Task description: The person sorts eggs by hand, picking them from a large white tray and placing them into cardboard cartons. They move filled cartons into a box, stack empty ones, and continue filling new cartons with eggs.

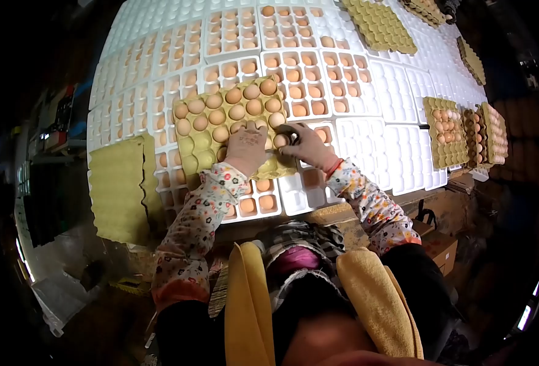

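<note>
A yellowish pulp egg tray (187,149) lies on top of white foam trays, with rows of brown eggs (237,112) in its far part and bare cups at its near left. My left hand (247,148), in a light glove, reaches over the tray with its fingers curled down on an egg, mostly hidden under them. At the tray's right side my right hand (311,147), gloved too, has thumb and fingers closed around an egg (280,141). Beneath the pulp tray's near edge, more eggs (267,202) sit in a foam tray.
White foam trays (361,137) cover the table, several filled with eggs, others at the right with bare cups. Stacked pulp trays (118,189) lie at the left. Another pulp tray (379,25) rests at the back. Pulp trays with eggs (447,125) stand at the right.
</note>
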Demonstrator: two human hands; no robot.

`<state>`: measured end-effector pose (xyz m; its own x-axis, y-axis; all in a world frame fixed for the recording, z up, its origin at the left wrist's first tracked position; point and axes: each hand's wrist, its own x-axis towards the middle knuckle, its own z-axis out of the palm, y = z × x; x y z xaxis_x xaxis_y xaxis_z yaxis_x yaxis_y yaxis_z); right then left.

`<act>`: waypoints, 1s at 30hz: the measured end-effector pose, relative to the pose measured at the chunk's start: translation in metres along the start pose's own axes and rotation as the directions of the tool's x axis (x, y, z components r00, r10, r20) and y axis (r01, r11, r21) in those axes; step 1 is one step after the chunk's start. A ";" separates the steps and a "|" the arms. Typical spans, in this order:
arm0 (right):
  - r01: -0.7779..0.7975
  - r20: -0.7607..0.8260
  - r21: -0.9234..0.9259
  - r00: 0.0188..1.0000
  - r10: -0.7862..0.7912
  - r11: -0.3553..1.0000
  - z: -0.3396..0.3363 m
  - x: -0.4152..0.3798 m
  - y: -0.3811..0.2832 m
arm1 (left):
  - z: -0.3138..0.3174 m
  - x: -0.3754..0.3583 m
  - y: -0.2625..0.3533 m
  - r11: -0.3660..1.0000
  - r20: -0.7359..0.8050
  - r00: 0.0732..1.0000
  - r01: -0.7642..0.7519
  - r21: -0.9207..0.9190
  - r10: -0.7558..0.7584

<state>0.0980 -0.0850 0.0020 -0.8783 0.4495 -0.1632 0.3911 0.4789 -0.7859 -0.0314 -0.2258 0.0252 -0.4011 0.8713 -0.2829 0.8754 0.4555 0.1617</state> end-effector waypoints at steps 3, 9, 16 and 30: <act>0.238 0.017 -0.359 0.969 -0.248 0.902 0.011 0.008 0.019 | 0.006 0.019 -0.002 0.996 0.133 0.990 -0.058 0.067 0.049; -0.239 0.245 0.799 0.967 0.064 0.552 -0.021 0.005 0.043 | -0.012 -0.026 -0.043 -0.350 0.077 0.987 0.024 -0.936 -0.140; 0.095 0.115 -0.553 0.993 -0.037 0.828 -0.001 0.052 -0.010 | -0.007 0.028 -0.009 0.982 -0.088 0.996 0.008 0.191 0.009; -0.138 0.156 0.555 0.986 0.060 0.820 -0.044 -0.025 0.079 | 0.034 -0.087 0.093 0.782 -0.218 0.966 -0.028 -0.623 -0.139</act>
<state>0.1632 -0.0253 -0.0294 -0.8853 0.3540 -0.3016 0.2896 -0.0877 -0.9531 0.0943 -0.2655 0.0323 -0.5683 0.8179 -0.0893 0.5274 0.4455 0.7234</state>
